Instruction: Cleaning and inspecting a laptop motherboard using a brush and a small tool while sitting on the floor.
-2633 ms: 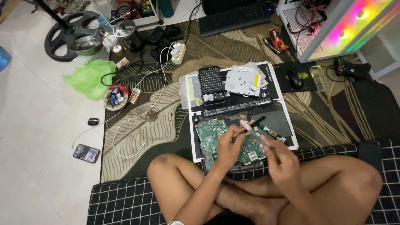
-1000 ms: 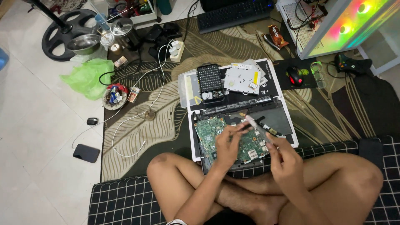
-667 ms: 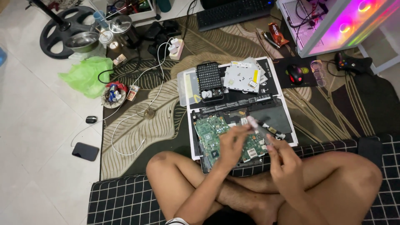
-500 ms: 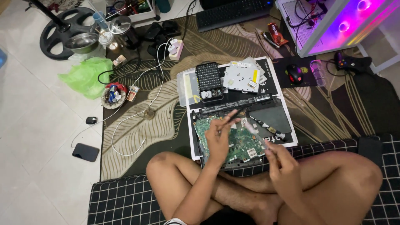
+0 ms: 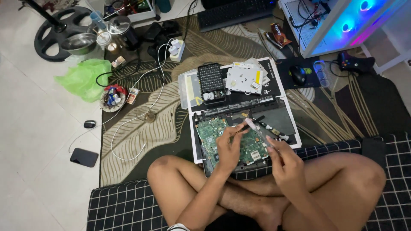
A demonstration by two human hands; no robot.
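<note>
The left hand (image 5: 230,146) is curled, its fingers pinched round a thin dark tool (image 5: 250,122) that slants away toward one o'clock, tip low over the opened laptop (image 5: 282,114), a fine grip for small work. The right hand (image 5: 286,159) is half closed just beside it at four o'clock; something small and pale seems nipped in its fingertips, though I cannot tell what. Both hover over the green circuit board (image 5: 214,133), flat, matte and studded with chips, lying in the dark plastic shell right before the crossed legs, within easy reach.

At twelve o'clock a black bit case (image 5: 211,78) with dotted rows sits beside a pale metal plate (image 5: 245,79), parked clear of the board. Farther out at ten o'clock, a crumpled green plastic bag (image 5: 83,78) lies on the smooth tiles; a leaf-patterned rug (image 5: 141,128) lies underneath.
</note>
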